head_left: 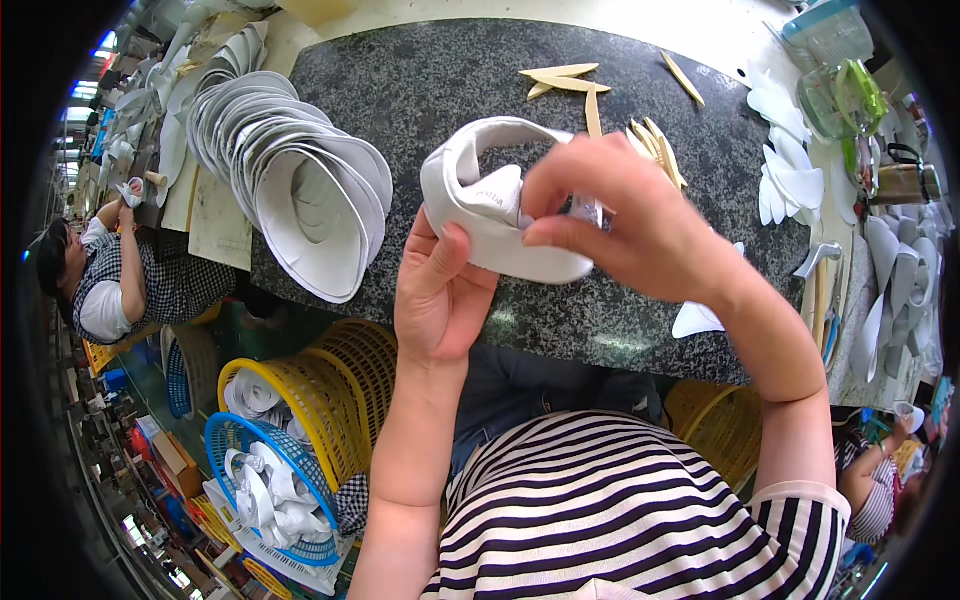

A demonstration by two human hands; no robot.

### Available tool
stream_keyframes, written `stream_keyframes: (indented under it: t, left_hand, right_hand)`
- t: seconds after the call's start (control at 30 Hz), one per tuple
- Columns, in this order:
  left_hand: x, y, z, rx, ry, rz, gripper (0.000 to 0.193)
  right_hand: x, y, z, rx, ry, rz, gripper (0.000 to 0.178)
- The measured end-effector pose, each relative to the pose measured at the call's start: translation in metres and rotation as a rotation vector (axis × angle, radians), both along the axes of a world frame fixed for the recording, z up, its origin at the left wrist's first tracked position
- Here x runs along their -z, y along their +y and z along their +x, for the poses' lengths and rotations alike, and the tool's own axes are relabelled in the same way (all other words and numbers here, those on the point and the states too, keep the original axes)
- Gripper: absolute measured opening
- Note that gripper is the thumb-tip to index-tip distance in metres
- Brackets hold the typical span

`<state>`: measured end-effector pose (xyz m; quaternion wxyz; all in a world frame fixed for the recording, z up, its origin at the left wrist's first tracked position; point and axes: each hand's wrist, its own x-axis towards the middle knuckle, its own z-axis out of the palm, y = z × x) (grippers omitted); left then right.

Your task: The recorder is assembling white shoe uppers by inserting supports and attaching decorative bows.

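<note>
A white shoe upper, curved into a ring with a tongue-like flap inside, is held up over the dark speckled tabletop. My left hand grips its near left side from below, thumb on the outer wall. At its right side is my right hand, slightly blurred, its thumb and fingers bent together beside the flap. What lies between those fingertips is hidden; a small pale bit shows behind them. Left of the upper, a row of nested white uppers leans on the table.
Tan pointed strips lie at the back. White cut pieces and a hammer are at the right, near a green-handled tool. Below left stand a yellow basket and a blue basket of white parts. Another person works far left.
</note>
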<state>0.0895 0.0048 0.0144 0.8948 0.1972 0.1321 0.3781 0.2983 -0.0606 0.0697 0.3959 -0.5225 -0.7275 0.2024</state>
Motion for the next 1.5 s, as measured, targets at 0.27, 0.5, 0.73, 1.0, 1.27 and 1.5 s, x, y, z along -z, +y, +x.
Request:
stream_keyframes:
  t: [0.27,0.5,0.73,1.0,1.27,1.5]
  left_hand:
    - [0.004,0.0,-0.002,-0.001,0.093,0.011,0.047]
    - [0.004,-0.011,0.01,-0.023,0.081,0.135,0.047]
    - [0.018,-0.006,0.0,-0.006,0.031,0.084,0.058]
    - [0.02,-0.006,0.005,0.04,-0.148,0.002,0.044]
    - [0.033,-0.001,0.002,-0.02,-0.11,0.147,0.047]
    - [0.027,-0.006,0.002,0.078,-0.137,-0.04,0.046]
  right_hand:
    - [-0.006,0.011,0.0,0.041,0.44,-0.465,0.029]
    - [-0.001,0.016,-0.007,0.165,0.73,-0.466,0.027]
    - [0.005,0.011,-0.024,0.284,0.541,-0.219,0.02]
    - [0.036,-0.005,-0.047,0.345,-0.01,0.473,0.025]
    - [0.023,-0.007,-0.055,0.31,-0.049,0.384,0.014]
    - [0.023,-0.013,-0.044,0.195,0.147,0.218,0.017]
